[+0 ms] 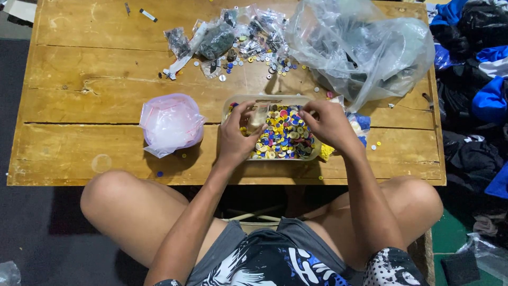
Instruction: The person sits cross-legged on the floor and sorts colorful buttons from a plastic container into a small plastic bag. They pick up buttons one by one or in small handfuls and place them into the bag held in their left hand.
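A clear rectangular tray (239,99) full of colourful buttons (286,136) sits near the front edge of a worn wooden table (79,143). My left hand (238,133) rests over the tray's left side, its fingers pinching a small clear plastic bag (259,115). My right hand (329,124) hovers over the tray's right side with fingers curled; whether it holds a button I cannot tell.
A pink-tinted plastic bag (170,123) lies left of the tray. Small packets and loose buttons (248,47) are scattered at the table's far side, beside a large clear plastic bag (365,47). Piled dark and blue clothes (476,79) lie to the right.
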